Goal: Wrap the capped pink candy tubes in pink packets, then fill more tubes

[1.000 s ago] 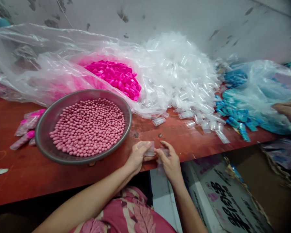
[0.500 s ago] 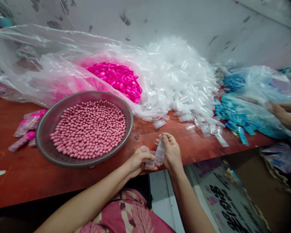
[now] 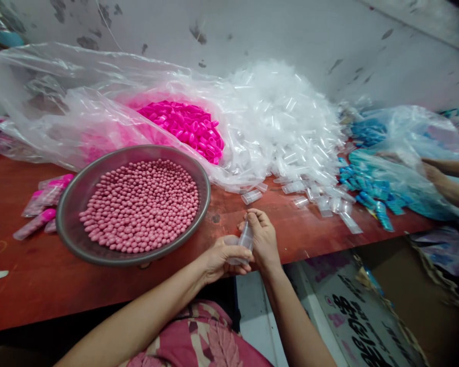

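Observation:
My left hand is closed around clear plastic tubes at the front edge of the red table. My right hand pinches one clear tube upright, right beside the left hand's fingers. A grey metal bowl full of small pink beads stands just left of both hands.
An open plastic bag of bright pink caps lies behind the bowl. A big heap of clear tubes spills over the table's middle. Blue caps in bags lie at right, where another person's hands reach in. Capped pink-filled tubes lie at left. Cardboard boxes stand below.
My hands rose from the table's surface. The right hand turned its tube from lying flat to upright and brought it close against the left hand.

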`<state>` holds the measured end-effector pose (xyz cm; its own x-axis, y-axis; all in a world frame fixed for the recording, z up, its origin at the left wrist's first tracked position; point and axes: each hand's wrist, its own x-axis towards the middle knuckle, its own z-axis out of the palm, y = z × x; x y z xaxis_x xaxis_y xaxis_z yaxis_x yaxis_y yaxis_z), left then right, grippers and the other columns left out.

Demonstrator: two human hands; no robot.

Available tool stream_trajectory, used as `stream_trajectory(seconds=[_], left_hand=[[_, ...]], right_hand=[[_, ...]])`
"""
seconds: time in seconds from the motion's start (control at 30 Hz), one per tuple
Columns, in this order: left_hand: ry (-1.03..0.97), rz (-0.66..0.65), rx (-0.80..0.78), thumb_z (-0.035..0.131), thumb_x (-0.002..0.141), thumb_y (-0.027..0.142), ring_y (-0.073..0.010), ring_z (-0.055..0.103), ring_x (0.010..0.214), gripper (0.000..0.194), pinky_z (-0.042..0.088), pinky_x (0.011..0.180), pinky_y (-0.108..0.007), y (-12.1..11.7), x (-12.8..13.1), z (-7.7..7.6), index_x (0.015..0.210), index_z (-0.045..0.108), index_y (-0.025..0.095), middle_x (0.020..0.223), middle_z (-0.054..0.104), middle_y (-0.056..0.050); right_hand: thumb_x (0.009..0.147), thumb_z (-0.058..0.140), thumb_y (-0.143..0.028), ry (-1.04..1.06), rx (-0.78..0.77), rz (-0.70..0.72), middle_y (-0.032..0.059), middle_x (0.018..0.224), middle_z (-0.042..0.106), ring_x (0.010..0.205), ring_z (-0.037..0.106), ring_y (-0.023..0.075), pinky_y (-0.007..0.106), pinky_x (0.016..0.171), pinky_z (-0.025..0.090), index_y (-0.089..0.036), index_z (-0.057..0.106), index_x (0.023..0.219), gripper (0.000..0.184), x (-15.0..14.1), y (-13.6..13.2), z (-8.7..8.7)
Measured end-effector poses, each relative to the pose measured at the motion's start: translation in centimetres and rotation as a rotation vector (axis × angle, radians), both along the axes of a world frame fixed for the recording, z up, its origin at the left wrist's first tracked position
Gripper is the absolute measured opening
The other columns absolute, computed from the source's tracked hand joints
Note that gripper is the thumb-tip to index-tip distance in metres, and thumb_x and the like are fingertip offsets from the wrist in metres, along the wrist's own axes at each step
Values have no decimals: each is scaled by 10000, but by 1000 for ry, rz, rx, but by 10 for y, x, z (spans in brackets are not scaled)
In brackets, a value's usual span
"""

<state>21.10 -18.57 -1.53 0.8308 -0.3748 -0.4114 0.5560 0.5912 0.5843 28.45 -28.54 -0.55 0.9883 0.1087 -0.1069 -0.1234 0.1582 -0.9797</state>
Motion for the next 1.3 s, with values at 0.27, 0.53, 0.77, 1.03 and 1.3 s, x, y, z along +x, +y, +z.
stream_trajectory(seconds=[0.27,0.53,0.77,1.03,1.3], left_hand=[[16,155,4,730,580,143,-167,649,678,329,519,637,-273,5,-2,1,869,574,150,750,649,-42],[-22,131,-183,714,634,194,-148,628,650,410,526,569,-262,13,7,1,1016,567,166,813,629,-44],[13,166,-119,712,587,112,-128,610,589,479,514,502,-226,11,1,2,1037,555,162,798,620,-38],[12,272,-146,738,571,173,-119,588,582,471,520,552,-283,3,5,-3,997,538,172,808,596,-20],[-24,406,68,781,463,122,-142,577,692,684,499,573,-264,2,11,-3,1088,515,205,910,578,-37]], right_hand=[[707,635,-414,-42,118,-127,-57,676,532,506,522,73,216,526,448,-205,529,828,264,26,-21,2],[803,536,-394,-142,-76,28,-31,707,552,619,539,106,216,572,436,-232,531,922,201,-18,2,2],[776,555,-400,-142,-83,32,-19,755,544,650,538,115,237,599,442,-228,536,912,221,-7,4,4],[801,480,-459,-161,-195,-52,-23,686,530,578,514,119,248,557,427,-211,518,922,278,10,21,7],[842,457,-343,-729,-658,-210,74,938,557,929,506,205,366,844,379,-207,554,926,187,13,24,5]])
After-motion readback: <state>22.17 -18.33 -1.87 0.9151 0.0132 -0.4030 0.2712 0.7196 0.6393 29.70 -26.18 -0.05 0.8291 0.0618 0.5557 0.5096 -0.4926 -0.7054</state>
